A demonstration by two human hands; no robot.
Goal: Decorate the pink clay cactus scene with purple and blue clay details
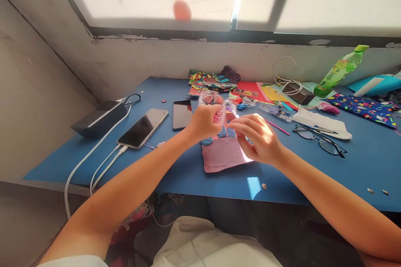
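Looking down at the blue table (194, 175), we see both bare hands meeting above a pink felt piece (222, 154) that lies flat near the front edge. The left hand (205, 122) is closed around a small clear plastic bag (211, 100), with its fingers curled and the bag's crinkled top standing up past the knuckles. The right hand (258, 137) sits just beside it, fingers bent and pinched toward the left hand; we cannot tell what, if anything, is caught between its fingertips. Small blue patterned shapes (227, 132) rest on the upper edge of the pink felt, partly hidden under the hands.

To the left lie two phones: a larger one (143, 127) tilted, with a white cable (94, 162) plugged in, and a smaller dark one (182, 114) just beside the left hand. Further left a black power bank (100, 119) sits near the table's corner. Behind the hands there is a heap of bright patterned fabric (213, 81) and coloured sheets (266, 91). To the right we see a clear slim case (277, 112), a pink stick (277, 127), a pair of glasses (321, 139), a white cloth (322, 123) and a green bottle (340, 69) leaning against the wall. A strip of dark blue printed fabric (363, 108) lies at the far right
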